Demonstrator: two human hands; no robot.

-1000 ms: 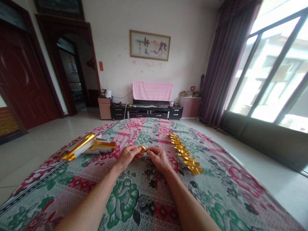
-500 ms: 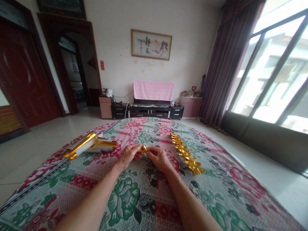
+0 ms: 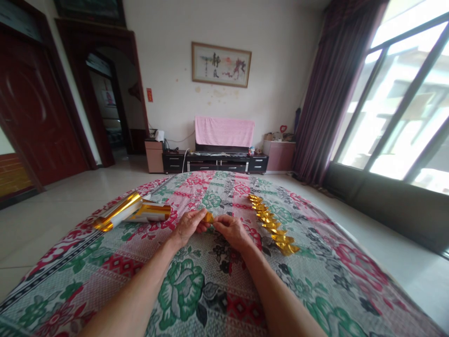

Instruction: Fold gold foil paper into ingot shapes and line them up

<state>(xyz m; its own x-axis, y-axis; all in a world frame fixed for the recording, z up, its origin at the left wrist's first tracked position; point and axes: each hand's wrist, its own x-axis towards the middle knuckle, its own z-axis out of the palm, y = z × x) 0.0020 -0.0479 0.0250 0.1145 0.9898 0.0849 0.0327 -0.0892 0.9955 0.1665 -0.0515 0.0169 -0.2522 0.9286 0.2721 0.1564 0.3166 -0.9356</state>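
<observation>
Between my two hands, above the middle of the flowered cloth (image 3: 180, 292), is a small folded gold foil paper ingot (image 3: 209, 217). My left hand (image 3: 190, 227) pinches its left end between thumb and fingers. The fingertips of my right hand (image 3: 229, 229) close on its right end. Part of the piece is hidden behind the fingers. To the right of my right hand, a slanting row of several finished-looking gold paper ingots (image 3: 269, 225) lies on the cloth.
Sheets of gold and white foil paper (image 3: 119, 213), loosely curled, lie at the left of the cloth. Beyond the far edge stands a low black cabinet (image 3: 217, 164) with a pink towel (image 3: 224, 131) above it. A window (image 3: 396, 103) is on the right.
The gold paper ingot has tilted slightly between my fingers, so a duller face shows now. Both hands keep nearly the same place and grip.
</observation>
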